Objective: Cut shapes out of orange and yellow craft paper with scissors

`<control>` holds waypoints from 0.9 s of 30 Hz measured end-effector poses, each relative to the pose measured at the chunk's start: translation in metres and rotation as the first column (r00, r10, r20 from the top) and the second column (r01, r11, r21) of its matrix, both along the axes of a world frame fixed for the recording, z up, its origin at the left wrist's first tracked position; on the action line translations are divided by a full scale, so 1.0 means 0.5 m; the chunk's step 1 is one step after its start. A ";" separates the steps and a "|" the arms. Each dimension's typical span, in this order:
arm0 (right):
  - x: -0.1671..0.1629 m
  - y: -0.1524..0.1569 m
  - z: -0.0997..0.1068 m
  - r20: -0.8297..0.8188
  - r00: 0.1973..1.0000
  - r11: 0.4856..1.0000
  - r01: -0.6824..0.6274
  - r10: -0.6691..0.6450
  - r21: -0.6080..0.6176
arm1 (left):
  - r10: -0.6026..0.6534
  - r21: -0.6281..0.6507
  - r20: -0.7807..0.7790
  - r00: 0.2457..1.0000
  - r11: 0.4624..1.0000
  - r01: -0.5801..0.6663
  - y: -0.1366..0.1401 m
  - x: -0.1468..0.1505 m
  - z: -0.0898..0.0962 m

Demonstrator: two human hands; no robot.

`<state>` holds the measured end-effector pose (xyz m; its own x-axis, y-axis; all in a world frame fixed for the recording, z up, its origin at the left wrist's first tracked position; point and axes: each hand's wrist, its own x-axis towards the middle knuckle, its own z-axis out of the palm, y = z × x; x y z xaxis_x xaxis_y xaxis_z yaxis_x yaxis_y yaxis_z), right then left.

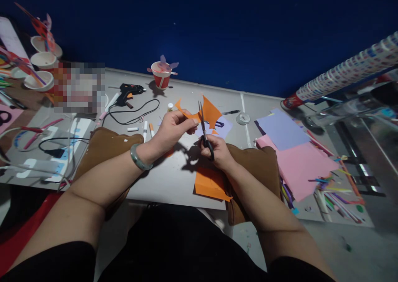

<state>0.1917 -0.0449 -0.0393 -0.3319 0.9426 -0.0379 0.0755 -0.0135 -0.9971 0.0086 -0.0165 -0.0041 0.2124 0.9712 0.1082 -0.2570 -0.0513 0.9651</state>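
Note:
Between thumb and fingers, my left hand [175, 126] pinches a piece of orange paper [212, 111] above the table. My right hand [219, 151] is closed round the handles of black-handled scissors [203, 126], whose blades point away from me and lie across the orange paper. Under the hands, a purple paper piece [226, 126] lies on the table with a small orange scrap near it. Closer to me, beside my right forearm, rests an orange sheet [209, 183] with a ragged edge. The fingers inside the scissor handles are partly hidden.
Behind my left hand are a hot glue gun [129, 93] with its cable and a decorated paper cup [161, 77]. A tape roll [243, 118] and pen [231, 112] lie beyond the scissors. Pink paper [298, 168] and stacked cups [342, 73] are right; a power strip [66, 149] is left.

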 end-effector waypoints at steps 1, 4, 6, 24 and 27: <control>0.000 0.000 0.000 -0.002 1.000 1.000 0.000 0.000 -0.003 | 0.002 0.002 -0.002 1.000 1.000 -0.002 0.000 0.000 0.001; 0.000 0.000 0.000 0.005 1.000 1.000 0.000 0.000 0.003 | 0.000 0.003 -0.002 1.000 1.000 0.000 -0.001 -0.001 0.005; 0.000 0.000 0.000 0.012 1.000 1.000 0.002 -0.002 0.011 | 0.002 -0.001 0.002 1.000 1.000 -0.002 -0.002 0.000 0.011; -0.002 0.003 0.011 0.015 1.000 1.000 -0.008 0.008 0.006 | 0.008 -0.002 -0.064 0.998 1.000 -0.008 0.001 -0.006 0.022; -0.003 0.002 0.014 0.020 1.000 1.000 -0.002 0.002 0.005 | 0.014 -0.003 -0.066 0.998 1.000 -0.014 0.000 -0.006 0.024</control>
